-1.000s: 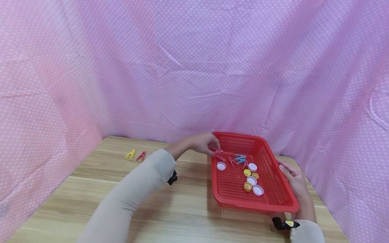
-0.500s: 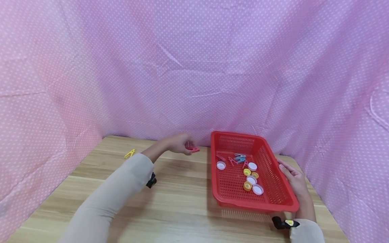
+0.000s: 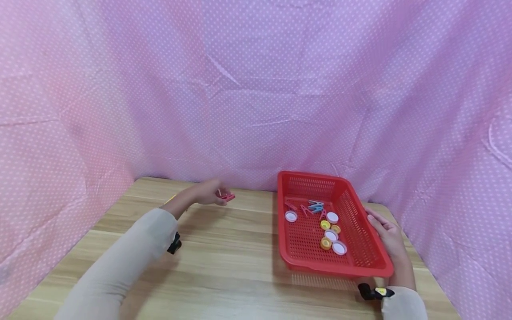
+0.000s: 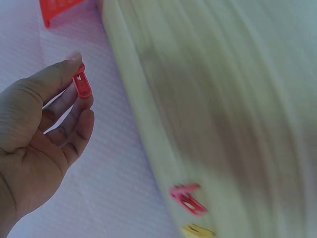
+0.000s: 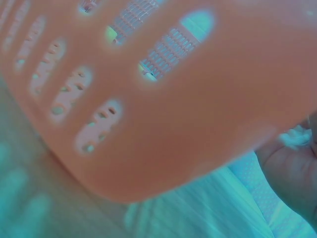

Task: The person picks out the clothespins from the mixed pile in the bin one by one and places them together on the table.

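Note:
My left hand (image 3: 208, 193) pinches a red clothespin (image 3: 228, 197) between thumb and fingers, above the back of the table. In the left wrist view, the held clothespin (image 4: 82, 87) points away from the thumb tip. A second red clothespin (image 4: 189, 201) and a yellow clothespin (image 4: 198, 231) lie on the tabletop; my left forearm mostly hides them in the head view. My right hand (image 3: 391, 240) grips the right side of a red plastic basket (image 3: 283, 231), thumb on the rim. Inside it are several red clothespins (image 3: 305, 210), blue clothespins (image 3: 316, 207), white caps (image 3: 339, 248) and yellow caps (image 3: 326, 243).
The wooden table (image 3: 224, 262) runs back to a pink polka-dot curtain (image 3: 256, 111) that rises behind it and on both sides. Black wrist cameras (image 3: 174, 243) are strapped to both arms. The basket's slotted wall fills most of the right wrist view.
My left hand has moved from over the basket leftward across the table, carrying the red clothespin. The right hand and the basket have stayed in place.

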`<state>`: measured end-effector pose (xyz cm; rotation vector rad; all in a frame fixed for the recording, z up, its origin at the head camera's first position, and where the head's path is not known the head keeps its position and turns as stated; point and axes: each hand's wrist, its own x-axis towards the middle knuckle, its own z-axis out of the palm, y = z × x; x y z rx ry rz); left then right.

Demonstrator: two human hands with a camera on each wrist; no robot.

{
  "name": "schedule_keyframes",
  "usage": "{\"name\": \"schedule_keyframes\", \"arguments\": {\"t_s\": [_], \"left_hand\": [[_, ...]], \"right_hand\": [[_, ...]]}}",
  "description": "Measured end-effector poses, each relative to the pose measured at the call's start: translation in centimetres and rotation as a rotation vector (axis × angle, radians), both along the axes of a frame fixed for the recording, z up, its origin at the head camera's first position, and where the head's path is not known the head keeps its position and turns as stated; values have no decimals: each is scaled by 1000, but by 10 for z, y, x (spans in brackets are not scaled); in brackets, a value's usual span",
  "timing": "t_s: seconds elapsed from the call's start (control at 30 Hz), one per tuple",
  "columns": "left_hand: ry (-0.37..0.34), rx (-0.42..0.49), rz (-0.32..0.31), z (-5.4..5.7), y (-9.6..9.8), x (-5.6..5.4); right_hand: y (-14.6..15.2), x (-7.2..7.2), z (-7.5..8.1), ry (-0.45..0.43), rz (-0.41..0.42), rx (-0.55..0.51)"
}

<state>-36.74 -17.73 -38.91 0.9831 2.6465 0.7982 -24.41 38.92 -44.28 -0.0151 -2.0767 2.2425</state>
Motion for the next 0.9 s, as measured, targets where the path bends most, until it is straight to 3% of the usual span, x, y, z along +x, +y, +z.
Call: {"name": "schedule_keyframes", "arguments": {"t_s": [0.33, 0.43, 0.67, 0.9], "left_hand": [[105, 0, 113, -23, -42, 3], [109, -4, 143, -30, -49, 5], [118, -10, 147, -41, -61, 9], [109, -86, 187, -47, -67, 12]], "right_hand": [[-1, -3, 2, -5, -8, 8], [-2, -2, 1, -6, -5, -6], [-2, 0, 0, 29, 15, -29], [-1, 0, -2, 31, 16, -39]]}}
